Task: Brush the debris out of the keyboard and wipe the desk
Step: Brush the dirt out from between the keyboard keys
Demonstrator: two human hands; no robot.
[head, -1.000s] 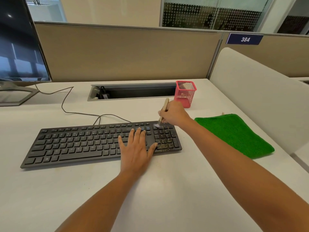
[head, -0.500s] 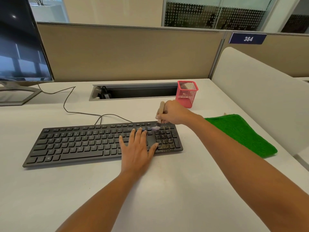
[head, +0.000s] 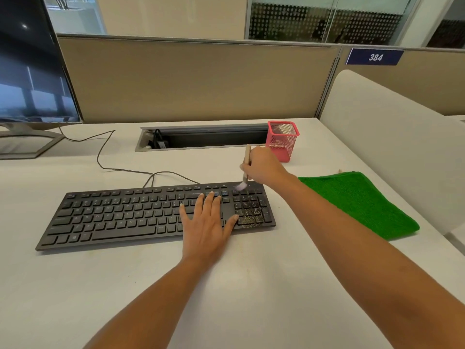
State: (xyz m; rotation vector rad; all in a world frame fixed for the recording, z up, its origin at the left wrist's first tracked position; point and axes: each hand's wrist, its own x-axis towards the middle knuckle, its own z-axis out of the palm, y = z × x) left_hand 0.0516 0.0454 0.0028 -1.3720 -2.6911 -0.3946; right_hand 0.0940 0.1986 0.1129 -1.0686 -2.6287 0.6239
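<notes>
Head view: steadies keyboard (head: 113, 217) with flat left hand (head: 207, 222); grips brush (head: 247, 154) in right hand (head: 264, 167), bristles down to dislodge numpad debris (head: 251, 219).

Black keyboard (head: 120, 217) flecked pale on its keypad, green cloth (head: 362, 205), pink mesh cup (head: 283, 142).

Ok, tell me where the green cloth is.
Head view: the green cloth lies flat on the desk at right, beside the right end of the keyboard, nearer than the pink mesh cup.
</notes>
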